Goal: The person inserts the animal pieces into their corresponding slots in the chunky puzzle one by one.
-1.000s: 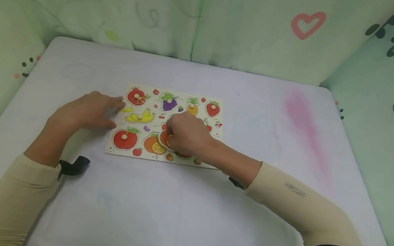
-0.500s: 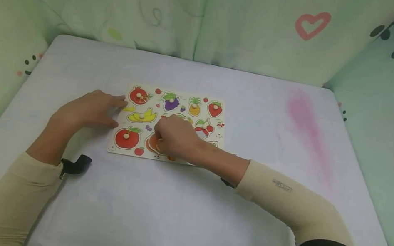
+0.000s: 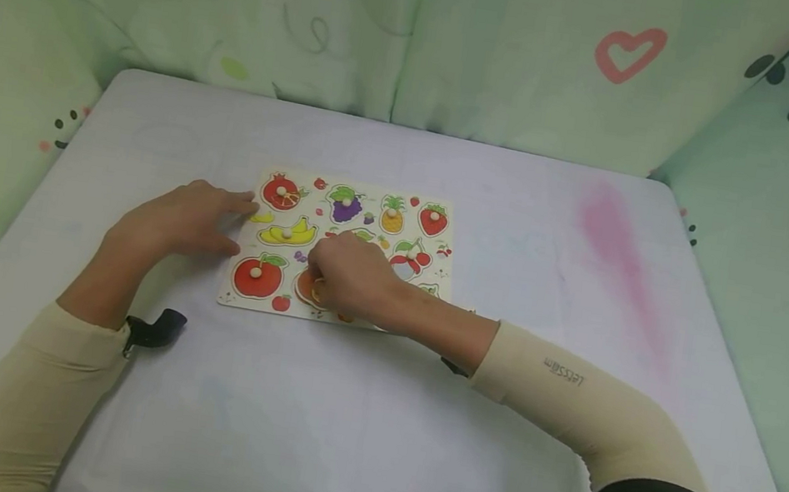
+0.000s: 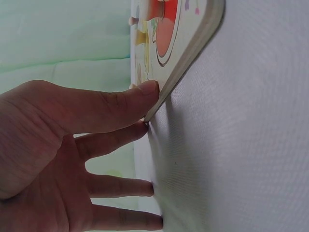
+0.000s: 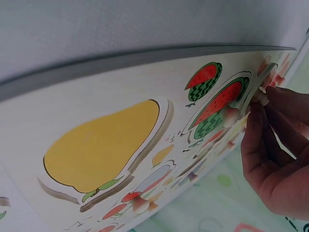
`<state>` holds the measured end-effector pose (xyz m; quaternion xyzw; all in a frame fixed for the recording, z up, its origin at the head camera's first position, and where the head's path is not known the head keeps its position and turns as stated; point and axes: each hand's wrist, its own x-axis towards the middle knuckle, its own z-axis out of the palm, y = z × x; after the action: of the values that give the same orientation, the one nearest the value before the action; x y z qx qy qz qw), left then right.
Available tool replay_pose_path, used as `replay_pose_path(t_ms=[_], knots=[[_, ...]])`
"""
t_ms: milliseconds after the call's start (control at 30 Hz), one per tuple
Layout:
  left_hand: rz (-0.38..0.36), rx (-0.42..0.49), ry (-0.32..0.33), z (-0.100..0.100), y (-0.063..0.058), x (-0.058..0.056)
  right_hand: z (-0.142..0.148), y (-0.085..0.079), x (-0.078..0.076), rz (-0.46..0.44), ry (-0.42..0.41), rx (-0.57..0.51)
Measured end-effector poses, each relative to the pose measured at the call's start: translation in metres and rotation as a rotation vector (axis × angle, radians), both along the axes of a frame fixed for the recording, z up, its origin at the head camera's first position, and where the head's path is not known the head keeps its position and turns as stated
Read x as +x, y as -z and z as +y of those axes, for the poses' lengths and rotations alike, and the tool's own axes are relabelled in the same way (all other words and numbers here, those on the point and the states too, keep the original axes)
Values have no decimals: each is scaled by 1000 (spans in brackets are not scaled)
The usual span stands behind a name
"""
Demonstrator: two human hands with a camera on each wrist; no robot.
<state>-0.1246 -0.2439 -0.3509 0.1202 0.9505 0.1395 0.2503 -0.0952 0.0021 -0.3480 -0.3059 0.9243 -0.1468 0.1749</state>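
A fruit puzzle board lies on the white table. My right hand pinches the small knob of an orange puzzle piece between thumb and fingers, over the front row of the board. The hand covers much of that piece in the head view. My left hand has its fingers spread, with thumb and index fingertip at the board's left edge; in the left wrist view, the other fingertips rest on the table. Close to the orange piece sit a red apple piece and a watermelon piece.
Other knobbed pieces on the board include bananas, grapes and a strawberry. In the right wrist view, a yellow pear-like shape shows without a knob. Green patterned curtains stand behind the white tabletop.
My right hand has moved left with the orange piece, uncovering the cherry piece, and has stayed nearly in place over the last half second. My left hand keeps its place at the board's edge.
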Motion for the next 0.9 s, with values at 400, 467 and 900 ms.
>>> replay_pose_path(t_ms=[400,467,900], knots=[[5,0,1,1,1,0,-2,3,0,10,-35,-15],[7,4,3,1,1,0,-2,3,0,11,-39,-17],[-2,-9,2,1,0,-2,-2,4,0,22,-55,-14]])
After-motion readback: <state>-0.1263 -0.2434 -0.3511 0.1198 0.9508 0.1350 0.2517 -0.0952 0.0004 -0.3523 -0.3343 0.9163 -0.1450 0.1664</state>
